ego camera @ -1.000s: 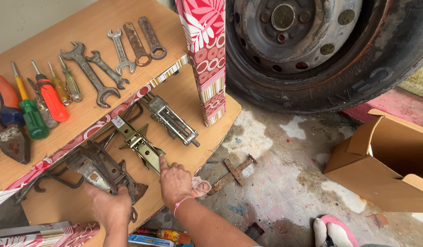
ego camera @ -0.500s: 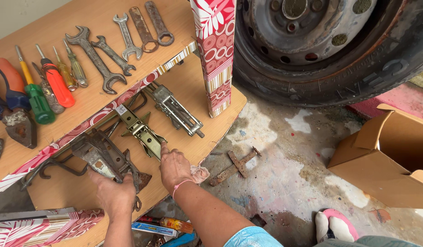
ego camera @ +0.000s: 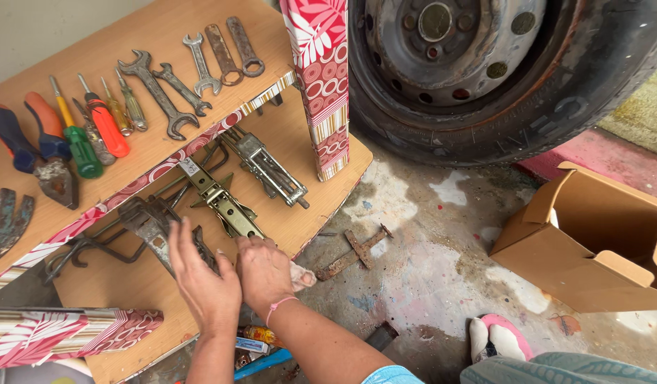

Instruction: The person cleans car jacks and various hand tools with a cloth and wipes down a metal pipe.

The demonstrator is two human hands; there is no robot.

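Observation:
My left hand (ego camera: pixel 200 281) is closed around the near end of a rusty scissor jack (ego camera: pixel 149 226) on the lower wooden shelf (ego camera: pixel 321 178). Beside it, my right hand (ego camera: pixel 266 274), with a pink band at the wrist, rests on the shelf's front edge. Its fingertips touch the near end of a yellowish scissor jack (ego camera: pixel 218 195) and its thumb is spread to the right. A third, grey scissor jack (ego camera: pixel 268 167) lies further right, apart from both hands.
Spanners (ego camera: pixel 161 92), screwdrivers (ego camera: pixel 104 128) and pliers (ego camera: pixel 37 146) lie on the upper shelf. A car wheel (ego camera: pixel 485 71) stands behind, and an open cardboard box (ego camera: pixel 591 249) sits at right. A rusty metal piece (ego camera: pixel 353 252) lies on the concrete floor near my slippered foot (ego camera: pixel 499 338).
My left hand has moved up from the shelf's edge onto the rusty jack and closed on it. My right hand has stayed by the yellowish jack's end.

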